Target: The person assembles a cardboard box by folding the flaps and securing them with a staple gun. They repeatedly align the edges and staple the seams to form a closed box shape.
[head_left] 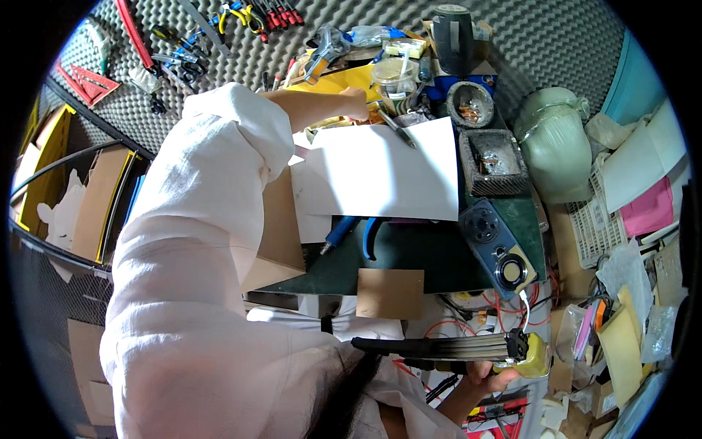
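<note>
My left arm, in a loose white sleeve, stretches across to the back of the green work table (431, 274). My left hand (352, 104) is among the clutter there, behind a white sheet of paper (373, 172) and near a clear plastic cup (395, 77); its fingers are too small and partly hidden to read. At the lower right, my right hand (491, 377) is closed under a long black-and-grey layered tool (446, 347) with a yellow end (537, 357). A pen (397, 129) lies across the paper's far edge.
A blue-handled screwdriver (340, 234), brown card piece (390, 294) and phone (497, 249) with a white cable lie near the table's front. Two grey stone-like trays (494, 162) stand right, beside a pale green bag (553, 143). Tools hang on grey foam (351, 22). Red wires (446, 325) trail below.
</note>
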### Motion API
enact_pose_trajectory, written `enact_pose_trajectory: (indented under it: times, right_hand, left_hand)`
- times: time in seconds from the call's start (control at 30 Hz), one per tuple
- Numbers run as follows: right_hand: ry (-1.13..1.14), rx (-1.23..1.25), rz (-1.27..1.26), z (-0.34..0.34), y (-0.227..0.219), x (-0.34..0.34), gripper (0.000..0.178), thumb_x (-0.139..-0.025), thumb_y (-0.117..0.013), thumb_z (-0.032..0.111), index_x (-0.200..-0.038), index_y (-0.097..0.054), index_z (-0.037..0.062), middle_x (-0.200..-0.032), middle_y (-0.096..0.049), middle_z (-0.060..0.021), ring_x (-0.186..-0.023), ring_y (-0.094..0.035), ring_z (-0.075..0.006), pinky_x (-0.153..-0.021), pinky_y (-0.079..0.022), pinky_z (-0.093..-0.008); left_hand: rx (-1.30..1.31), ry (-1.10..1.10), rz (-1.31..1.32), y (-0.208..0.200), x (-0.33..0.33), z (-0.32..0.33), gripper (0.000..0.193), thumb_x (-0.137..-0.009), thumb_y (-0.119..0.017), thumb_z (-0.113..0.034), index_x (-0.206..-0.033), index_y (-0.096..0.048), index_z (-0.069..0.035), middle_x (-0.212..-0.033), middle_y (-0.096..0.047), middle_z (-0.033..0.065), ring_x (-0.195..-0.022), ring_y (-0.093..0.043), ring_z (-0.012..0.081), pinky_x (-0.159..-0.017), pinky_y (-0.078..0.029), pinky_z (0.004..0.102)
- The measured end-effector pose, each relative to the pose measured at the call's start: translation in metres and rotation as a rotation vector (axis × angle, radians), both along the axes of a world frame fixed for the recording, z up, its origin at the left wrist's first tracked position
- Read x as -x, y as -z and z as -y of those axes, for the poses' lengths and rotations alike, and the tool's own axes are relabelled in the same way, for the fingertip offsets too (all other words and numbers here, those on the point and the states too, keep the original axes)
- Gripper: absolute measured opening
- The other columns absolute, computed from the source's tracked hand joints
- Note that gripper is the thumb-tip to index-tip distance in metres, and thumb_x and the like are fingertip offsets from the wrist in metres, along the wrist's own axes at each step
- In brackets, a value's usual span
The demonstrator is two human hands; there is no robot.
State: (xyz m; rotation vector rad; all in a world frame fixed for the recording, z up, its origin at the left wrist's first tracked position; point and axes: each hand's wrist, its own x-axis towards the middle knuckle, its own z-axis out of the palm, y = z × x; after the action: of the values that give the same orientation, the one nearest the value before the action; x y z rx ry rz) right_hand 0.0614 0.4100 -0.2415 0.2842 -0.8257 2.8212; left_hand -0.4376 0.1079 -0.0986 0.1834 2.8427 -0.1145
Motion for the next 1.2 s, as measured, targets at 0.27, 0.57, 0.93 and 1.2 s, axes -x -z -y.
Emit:
enact_pose_trajectory:
  times: [0.27,0.57,0.93,1.2]
  right_hand:
    - [0.009,0.001,0.109,-0.01,0.005,0.002,0.066,-0.081,-0.068,0.073,-0.076,-0.056,0.0079,-0.056,-0.049,0.0012,-0.05,-0.046,-0.0153,-0.051,-0.036,-0.0304]
    - [0.112,-0.025,0.114,-0.002,0.007,0.009,0.06,-0.081,-0.069,0.066,-0.086,-0.047,0.0108,-0.066,-0.048,-0.0007,-0.048,-0.043,-0.0133,-0.045,-0.033,-0.0309]
    - [0.218,-0.161,0.243,0.006,0.002,0.009,0.069,-0.086,-0.06,0.074,-0.06,-0.047,0.0113,-0.043,-0.039,0.0027,-0.033,-0.034,-0.0095,-0.036,-0.027,-0.0254]
    - [0.114,-0.209,0.233,0.003,-0.002,0.009,0.071,-0.085,-0.058,0.076,-0.059,-0.045,0.0112,-0.043,-0.039,0.0009,-0.033,-0.033,-0.0122,-0.037,-0.024,-0.0279]
  left_hand:
    - [-0.165,-0.316,0.113,0.0,-0.003,0.002,0.016,-0.076,-0.077,-0.02,-0.071,-0.073,-0.006,-0.061,-0.067,0.0062,-0.05,-0.063,0.0126,-0.045,-0.05,0.0263]
    - [-0.291,-0.49,0.108,0.015,0.016,0.016,0.011,-0.081,-0.078,-0.015,-0.086,-0.074,-0.006,-0.078,-0.073,0.0034,-0.062,-0.07,0.01,-0.05,-0.054,0.0198]
    - [-0.316,-0.573,0.418,0.011,0.035,0.015,0.01,-0.086,-0.07,-0.01,-0.095,-0.074,-0.007,-0.092,-0.075,0.0038,-0.077,-0.072,0.0083,-0.062,-0.061,0.0194]
    - [-0.281,-0.542,0.334,0.013,0.042,0.005,0.009,-0.087,-0.067,-0.005,-0.095,-0.069,-0.001,-0.093,-0.075,0.0088,-0.074,-0.072,0.0134,-0.067,-0.063,0.0228]
